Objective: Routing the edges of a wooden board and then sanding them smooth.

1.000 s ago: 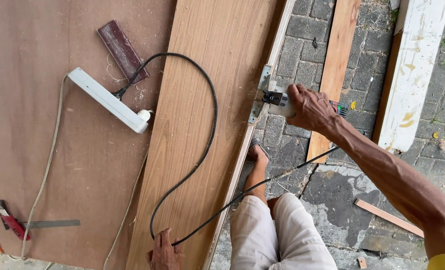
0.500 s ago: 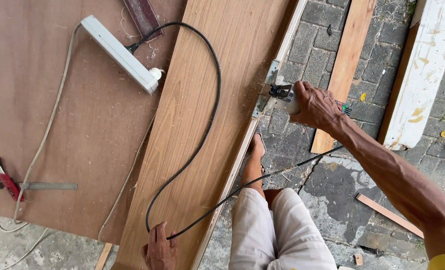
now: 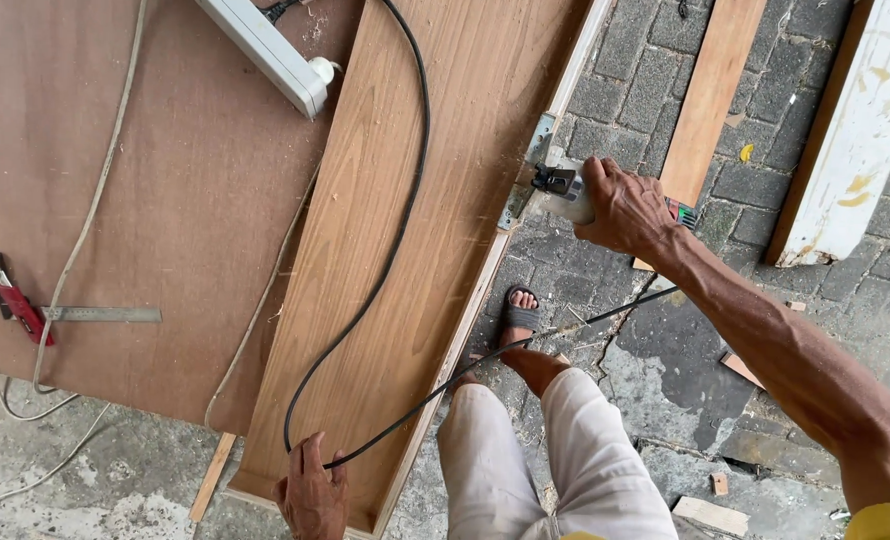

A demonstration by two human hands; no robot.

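Observation:
My right hand (image 3: 625, 208) grips a small corded power tool (image 3: 563, 188), its head against a metal hinge (image 3: 527, 170) on the right edge of a long wooden door panel (image 3: 415, 210). My left hand (image 3: 313, 492) presses flat on the panel's near end, beside the tool's black cable (image 3: 395, 250), which loops across the wood. My sandalled foot (image 3: 517, 312) stands on the paving next to the panel's edge.
A white power strip (image 3: 265, 50) lies at the top on a brown plywood sheet (image 3: 135, 200). A red-handled tool (image 3: 15, 300) and a metal ruler (image 3: 105, 314) rest at the left. A wooden plank (image 3: 710, 100) and a white painted beam (image 3: 855, 130) lie on the paving stones (image 3: 625, 70).
The view has shifted down and nearer, so the power strip moved toward the top. My right hand stays with the tool at the hinge; my left hand remains on the panel's end.

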